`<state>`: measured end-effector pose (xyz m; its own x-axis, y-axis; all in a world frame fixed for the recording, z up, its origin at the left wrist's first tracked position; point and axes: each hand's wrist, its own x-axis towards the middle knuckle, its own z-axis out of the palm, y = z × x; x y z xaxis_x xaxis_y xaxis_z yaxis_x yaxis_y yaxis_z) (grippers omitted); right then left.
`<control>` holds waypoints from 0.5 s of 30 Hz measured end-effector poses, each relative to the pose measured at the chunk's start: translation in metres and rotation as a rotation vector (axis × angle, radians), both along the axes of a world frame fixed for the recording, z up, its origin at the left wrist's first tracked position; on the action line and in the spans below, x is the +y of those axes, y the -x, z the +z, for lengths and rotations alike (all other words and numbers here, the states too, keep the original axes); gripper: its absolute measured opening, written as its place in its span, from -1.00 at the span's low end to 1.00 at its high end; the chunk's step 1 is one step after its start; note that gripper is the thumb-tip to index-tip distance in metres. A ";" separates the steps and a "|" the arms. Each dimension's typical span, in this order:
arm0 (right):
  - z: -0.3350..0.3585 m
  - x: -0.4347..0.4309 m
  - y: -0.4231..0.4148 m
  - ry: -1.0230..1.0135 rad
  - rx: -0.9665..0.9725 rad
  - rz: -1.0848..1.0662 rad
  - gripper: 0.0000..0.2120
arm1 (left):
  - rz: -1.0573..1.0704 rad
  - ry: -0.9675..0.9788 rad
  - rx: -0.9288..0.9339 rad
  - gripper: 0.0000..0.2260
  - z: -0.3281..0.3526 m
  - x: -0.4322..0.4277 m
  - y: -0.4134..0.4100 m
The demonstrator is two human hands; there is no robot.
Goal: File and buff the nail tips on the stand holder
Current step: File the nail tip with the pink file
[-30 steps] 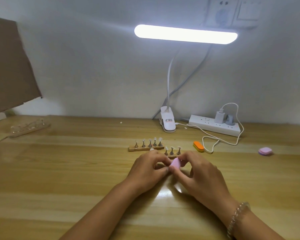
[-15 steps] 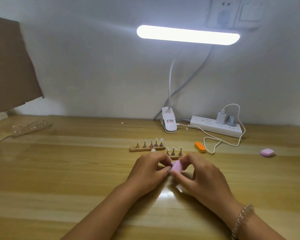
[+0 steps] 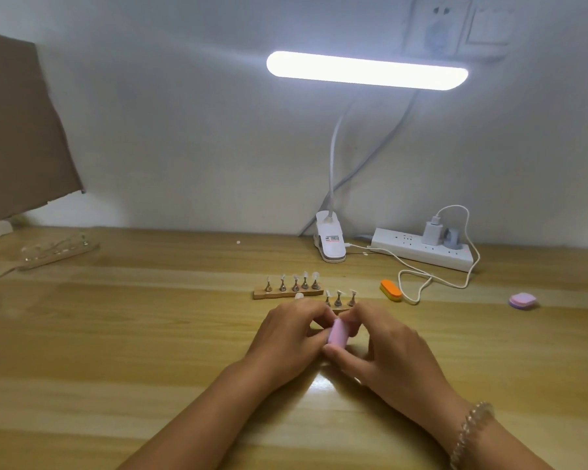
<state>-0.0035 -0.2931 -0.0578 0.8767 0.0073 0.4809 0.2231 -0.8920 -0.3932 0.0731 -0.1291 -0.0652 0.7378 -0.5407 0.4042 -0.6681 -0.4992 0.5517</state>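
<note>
Nail tips (image 3: 296, 278), small and pale, stand on five metal pegs in a row along a wooden stand holder (image 3: 287, 293) in the middle of the wooden table (image 3: 116, 334), just beyond the hands. A second stand holder (image 3: 338, 301) sits just to the right of it and a little nearer, with three pegs showing above the knuckles and the rest of it hidden. One loose pale tip (image 3: 299, 295) lies against the front edge of the first holder. The right hand (image 3: 387, 347) pinches a pink buffer block (image 3: 338, 330) between thumb and fingers, the block tilted up on end over the table. The left hand (image 3: 289, 329) meets it from the other side with its fingers curled inward and its thumb against the block's edge; whether those fingers grip anything of their own is hidden. A beaded bracelet (image 3: 472, 432) circles the right wrist. To the right of the holders lies an orange buffer block (image 3: 391, 290), and well apart, farther right, a lilac buffer pad (image 3: 522, 300). At the back a clip lamp (image 3: 330, 240) carries a lit light bar (image 3: 367, 70), and beside it a white power strip (image 3: 421, 252) holds a charger (image 3: 431, 232) whose white cable (image 3: 421, 286) loops down near the orange block. Far left, a third wooden holder (image 3: 58, 252) is blurred.
</note>
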 end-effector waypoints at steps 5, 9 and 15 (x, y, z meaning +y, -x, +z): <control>-0.001 -0.009 -0.003 -0.128 0.017 -0.075 -0.69 | 0.018 -0.004 0.000 -0.92 -0.001 0.001 0.001; 0.000 -0.004 0.000 -0.089 0.025 -0.049 -0.69 | 0.030 0.013 0.038 -0.86 -0.001 0.001 -0.001; 0.000 -0.001 -0.001 -0.011 0.036 -0.024 -0.67 | 0.020 -0.040 0.031 -0.80 -0.002 0.001 -0.002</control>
<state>-0.0029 -0.2946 -0.0581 0.8932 -0.0190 0.4493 0.1877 -0.8922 -0.4107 0.0749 -0.1285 -0.0671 0.7601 -0.5412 0.3596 -0.6410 -0.5341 0.5512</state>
